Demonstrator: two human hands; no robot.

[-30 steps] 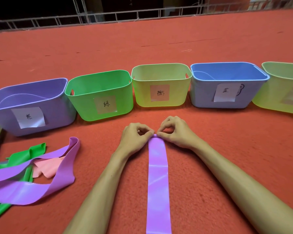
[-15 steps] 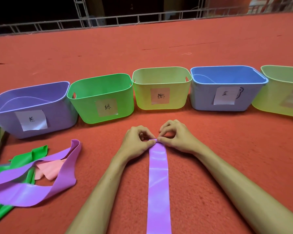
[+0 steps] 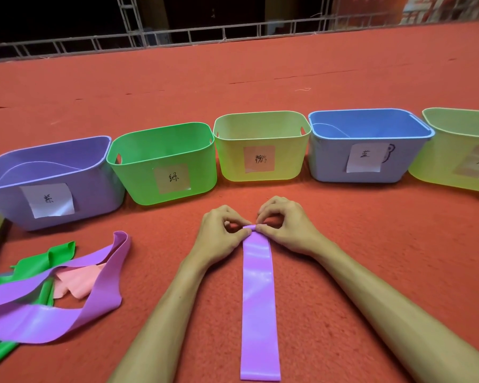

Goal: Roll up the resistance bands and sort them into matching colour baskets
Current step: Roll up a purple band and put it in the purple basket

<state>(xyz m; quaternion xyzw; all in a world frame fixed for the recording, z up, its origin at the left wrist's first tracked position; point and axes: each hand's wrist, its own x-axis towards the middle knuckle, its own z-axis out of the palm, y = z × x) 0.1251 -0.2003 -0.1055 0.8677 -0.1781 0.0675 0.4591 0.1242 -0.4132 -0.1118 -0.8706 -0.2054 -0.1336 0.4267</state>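
A purple band is lying flat on the red carpet, running from the near edge straight away to the hands. Open carpet is lying to its right. On its left, a narrower strip is separating it from the loose bands. Its far end is stopping short of the purple basket, green basket, yellow basket and blue basket. The left hand and right hand are sitting side by side, fingers curled. Each grip is pinching the band's small rolled far end.
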